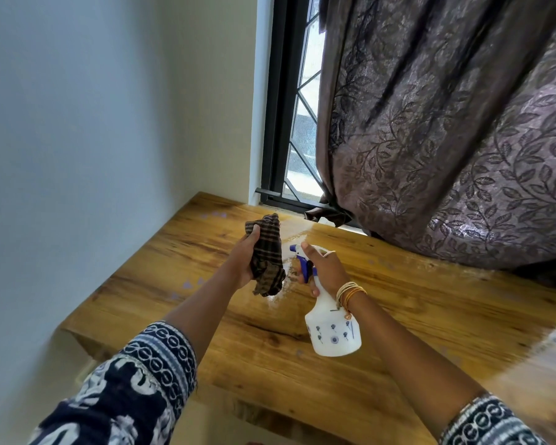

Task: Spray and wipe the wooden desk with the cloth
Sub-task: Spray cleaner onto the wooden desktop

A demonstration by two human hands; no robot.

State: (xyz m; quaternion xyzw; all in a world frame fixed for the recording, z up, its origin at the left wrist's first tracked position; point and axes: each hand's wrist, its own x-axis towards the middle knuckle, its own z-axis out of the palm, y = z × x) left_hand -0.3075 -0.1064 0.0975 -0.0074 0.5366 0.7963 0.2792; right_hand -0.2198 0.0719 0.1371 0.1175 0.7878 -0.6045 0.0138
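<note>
1. Two hands work above the desk (382, 319): left hand (243, 263) grips the bunched cloth (268, 261); right hand (323, 268) wraps the bottle (333, 332) neck, fingers at the trigger.
2. Cloth looks soft and light, so a bunched grip suits wiping.
3. Bottle looks like stiff, light plastic, possibly slick if wet; holding it at the neck seems best.

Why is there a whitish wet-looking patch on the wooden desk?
A pale, shiny patch lies on the brown wooden desk, just below the striped brown cloth in the left hand. The right hand holds a white spray bottle aimed that way, so it is probably spray, not damage.
</note>
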